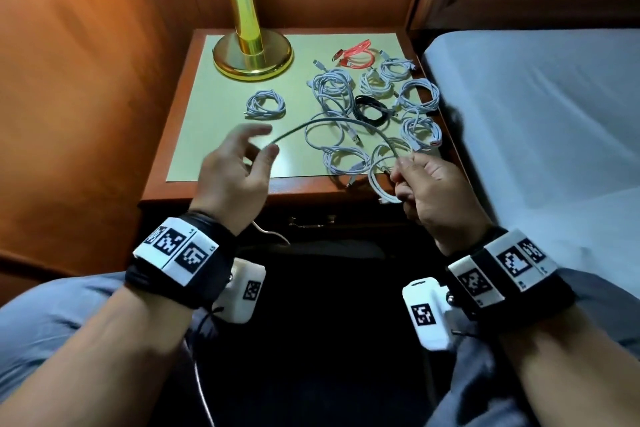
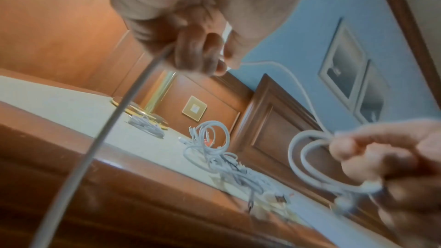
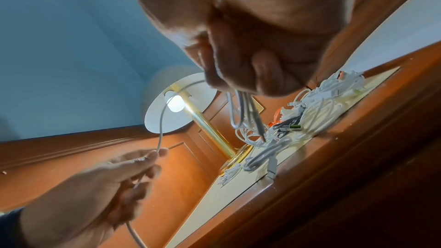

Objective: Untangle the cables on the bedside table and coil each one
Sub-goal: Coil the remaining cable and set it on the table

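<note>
White cable (image 1: 332, 123) stretched in front of brass lamp (image 1: 252, 55), above bedside table (image 1: 221, 135): loops pinched in right hand (image 1: 429, 191), free length gripped by left hand (image 1: 235, 173).

I can read no words, brands or numbers anywhere here; the only signs are the black-and-white square code markers on the white blocks strapped to my left wrist (image 1: 176, 246) and right wrist (image 1: 502, 265), plus one on each small white camera box under them, and they carry patterns, not letters
</note>
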The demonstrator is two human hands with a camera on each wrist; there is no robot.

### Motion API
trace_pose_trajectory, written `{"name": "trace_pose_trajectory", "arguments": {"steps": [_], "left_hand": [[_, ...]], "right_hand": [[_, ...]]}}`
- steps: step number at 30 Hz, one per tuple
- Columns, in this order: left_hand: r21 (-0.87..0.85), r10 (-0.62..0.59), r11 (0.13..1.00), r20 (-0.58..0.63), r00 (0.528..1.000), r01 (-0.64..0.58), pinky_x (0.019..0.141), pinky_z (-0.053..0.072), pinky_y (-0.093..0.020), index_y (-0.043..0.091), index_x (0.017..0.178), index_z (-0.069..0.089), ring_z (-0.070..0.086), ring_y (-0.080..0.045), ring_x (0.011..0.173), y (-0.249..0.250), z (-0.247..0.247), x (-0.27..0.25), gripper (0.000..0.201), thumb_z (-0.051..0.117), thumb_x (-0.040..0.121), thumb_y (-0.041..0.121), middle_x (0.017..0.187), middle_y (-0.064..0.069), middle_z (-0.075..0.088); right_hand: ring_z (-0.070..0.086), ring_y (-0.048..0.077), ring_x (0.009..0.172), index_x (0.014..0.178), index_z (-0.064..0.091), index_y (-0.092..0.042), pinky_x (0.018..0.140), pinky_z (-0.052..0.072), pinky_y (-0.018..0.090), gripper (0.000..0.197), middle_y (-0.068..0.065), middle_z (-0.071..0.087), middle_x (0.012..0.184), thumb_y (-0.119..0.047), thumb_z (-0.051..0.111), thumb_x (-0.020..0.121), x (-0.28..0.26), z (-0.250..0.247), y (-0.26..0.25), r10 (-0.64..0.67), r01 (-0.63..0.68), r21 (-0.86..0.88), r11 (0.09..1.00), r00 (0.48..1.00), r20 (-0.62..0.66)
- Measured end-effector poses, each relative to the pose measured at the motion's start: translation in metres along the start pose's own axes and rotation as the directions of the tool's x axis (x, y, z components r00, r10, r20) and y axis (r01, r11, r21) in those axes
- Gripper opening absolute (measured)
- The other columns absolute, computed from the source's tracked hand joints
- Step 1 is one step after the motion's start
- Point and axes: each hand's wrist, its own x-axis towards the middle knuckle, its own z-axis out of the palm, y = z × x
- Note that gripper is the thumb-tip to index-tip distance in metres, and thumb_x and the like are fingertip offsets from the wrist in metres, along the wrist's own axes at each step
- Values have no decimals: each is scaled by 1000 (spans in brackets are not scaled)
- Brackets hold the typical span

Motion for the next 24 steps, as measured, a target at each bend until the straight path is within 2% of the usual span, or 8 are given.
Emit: {"name": "trace_pose_trajectory", "arguments": {"steps": [3,6,10,13,17,19,22,24], "left_hand": [[-39,171,982,-209,963,-183,60,46,-14,12,103,63,58,-10,69,2,-11,2,11,67,95,19,89,9,61],[130,345,938,-232,910,-322,70,44,-7,7,93,73,58,-8,74,-5,-19,9,7,72,92,14,95,-1,70],[290,391,876,41,920,-385,76,41,0,9,90,80,63,-16,69,-18,-11,10,11,75,85,1,89,-7,73],[209,393,867,269,879,-452,71,57,-28,13,88,79,68,-26,69,-12,12,-5,13,74,81,3,84,-5,71],[-10,431,884,404,807,-467,64,54,-35,16,90,66,64,-18,69,6,34,-27,15,78,83,13,79,4,69],[-148,400,916,399,825,-373,66,54,-35,25,86,55,65,-16,70,13,39,-33,27,80,83,17,79,5,69],[-334,278,929,349,895,-159,69,57,-37,29,78,41,66,-16,70,20,41,-37,45,83,79,11,76,5,69],[-384,253,914,288,924,-131,68,54,-37,22,76,39,61,-18,68,20,40,-35,44,82,80,11,74,7,65]], "right_hand": [[19,7,35,74,51,-15,38,14,16,28,-4,32,51,-21,49,102,-2,-1,-5,182,-181,81,980,983,-6],[15,8,34,73,48,-20,41,14,20,23,-7,28,51,-20,52,96,-3,-8,-11,291,-296,205,933,955,52],[18,8,35,68,50,-21,43,14,23,33,-7,31,52,-28,51,100,-6,-11,-20,272,-301,372,878,954,130],[24,8,36,79,51,-16,43,17,24,28,-4,43,56,-27,47,104,-9,-5,-19,155,-184,395,900,982,104],[40,15,38,86,56,-11,38,29,22,23,5,71,71,-22,49,105,-11,2,-9,-131,133,-13,991,989,64],[51,19,40,86,58,-19,42,40,24,19,-1,76,80,-25,53,103,-12,5,-3,-260,295,-298,908,954,151],[57,7,45,83,60,-25,51,43,21,20,-12,73,75,-27,54,102,-12,9,3,-197,316,-452,834,936,291],[54,3,50,80,59,-18,55,38,18,25,-5,69,67,-27,52,103,-10,12,4,-76,247,-414,876,919,387]]}}
